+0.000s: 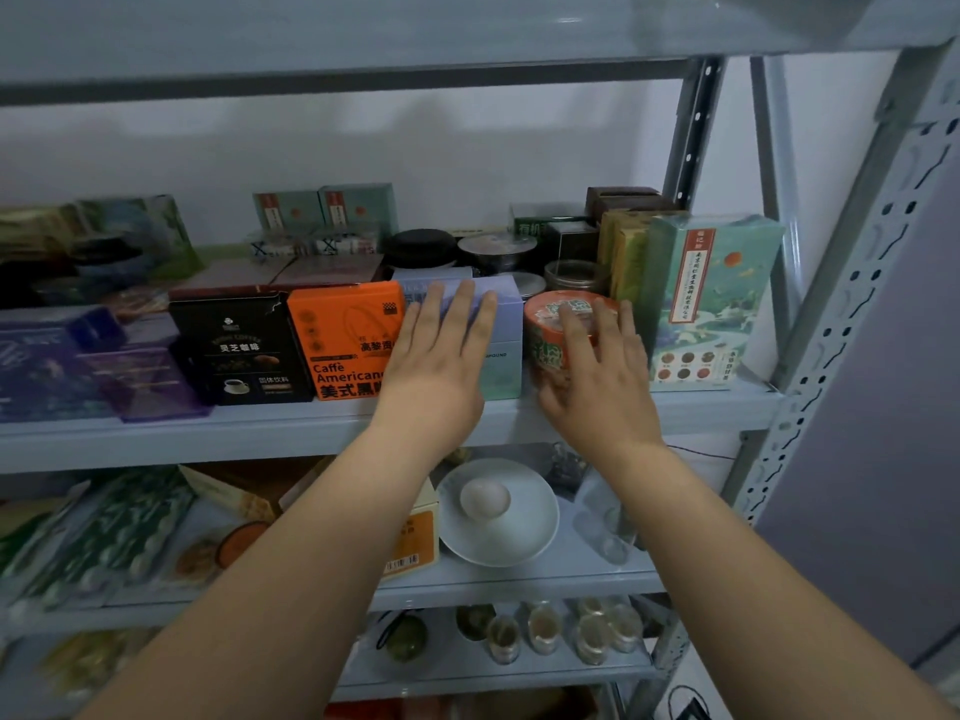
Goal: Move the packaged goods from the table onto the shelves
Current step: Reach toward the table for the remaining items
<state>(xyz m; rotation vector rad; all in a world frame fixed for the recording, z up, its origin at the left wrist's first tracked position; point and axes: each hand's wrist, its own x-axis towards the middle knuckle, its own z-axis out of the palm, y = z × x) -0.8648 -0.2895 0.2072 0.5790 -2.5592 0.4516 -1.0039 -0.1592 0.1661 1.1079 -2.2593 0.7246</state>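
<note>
Left hand (441,356) flat, fingers straight, on pale box (501,330) near shelf (260,433) front edge. Right hand (597,371) spread over tub (550,314) beside it. Risk: a hard shove knocks tub into green box (711,304).

On the middle shelf (208,433), the left hand (441,356) lies flat, fingers straight, against a pale lavender box (501,324) beside an orange coffee box (343,345). The right hand (597,376) rests with spread fingers on a round orange tub (545,324), just left of a tall green box (706,304).
</note>
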